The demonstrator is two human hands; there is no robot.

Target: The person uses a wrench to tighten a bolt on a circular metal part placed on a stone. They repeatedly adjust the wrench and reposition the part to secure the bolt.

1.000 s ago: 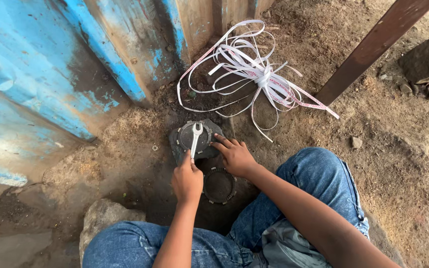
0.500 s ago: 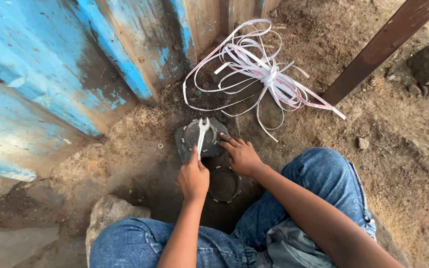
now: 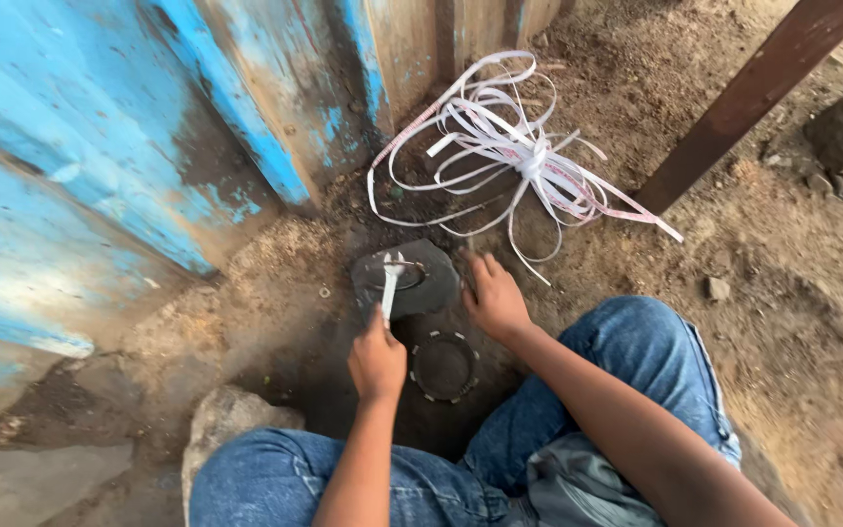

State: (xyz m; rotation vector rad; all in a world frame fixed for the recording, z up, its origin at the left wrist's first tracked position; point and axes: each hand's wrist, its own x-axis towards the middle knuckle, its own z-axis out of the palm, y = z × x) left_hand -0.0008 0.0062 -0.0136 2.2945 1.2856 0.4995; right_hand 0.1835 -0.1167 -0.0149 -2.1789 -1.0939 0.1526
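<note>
Spanner on the dark metal plate

Silver open-ended metal spanner (image 3: 390, 288) stands gripped in the left hand (image 3: 377, 363), fingers wrapped shut around its handle, jaw end on the dark round metal plate (image 3: 433, 283). Right hand (image 3: 496, 299) presses fingers spread on the plate's edge. Just below the fingers lies a toothed black ring (image 3: 444, 367); beyond them, tangled white plastic strapping (image 3: 509, 156).

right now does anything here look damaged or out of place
The tangled white strapping lies loose in the dirt by the blue panel, whose paint is flaking to bare patches. The left hand holds a wrench on the dark round part; the right hand steadies it.
</note>
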